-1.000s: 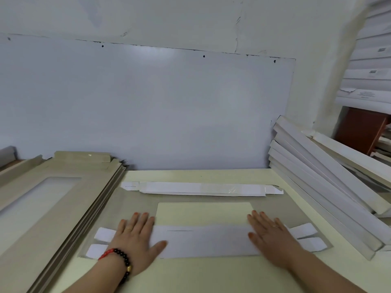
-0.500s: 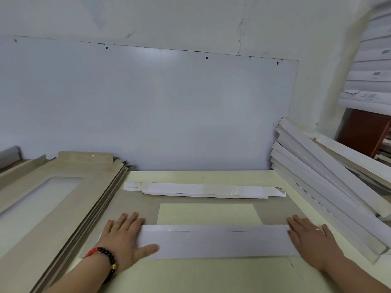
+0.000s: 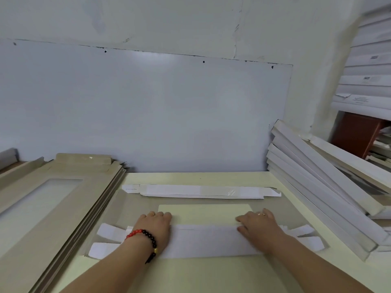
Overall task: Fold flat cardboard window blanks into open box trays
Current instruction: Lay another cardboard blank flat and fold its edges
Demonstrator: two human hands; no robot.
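1. Lying flat on the pale yellow table [image 3: 211, 275] is the grey-brown flat cardboard window blank [image 3: 135, 210], directly in front of the person; this blank serves as the landmark for all positions below.
2. The near long flap of the blank [image 3: 203, 240] is folded over onto the blank, white side up, along the near edge of the rectangular window cut-out [image 3: 205, 213], through which the table shows.
3. The far long flap [image 3: 201, 191] is likewise folded over, white side up, along the far edge of the blank.
4. White end tabs [image 3: 105, 240] splay out at the left end of the near flap, and matching tabs [image 3: 306, 235] at its right end.
5. The left hand [image 3: 155, 227] rests on the left part of the near flap, fingers curled over its far fold edge at the window (a red and black bead bracelet [image 3: 143, 236] sits on the wrist).
6. The right hand [image 3: 257, 226] rests on the right part of the same flap, fingers bent down at the fold edge; whether they grip the card or only press it cannot be told.
7. Left of the blank lies a stack of further grey-brown window blanks [image 3: 42, 208], touching or just beside it.
8. Right of the blank leans a slanted pile of white folded box trays [image 3: 317, 187].
9. Beyond the blank stands a pale blue-white wall panel [image 3: 148, 113].
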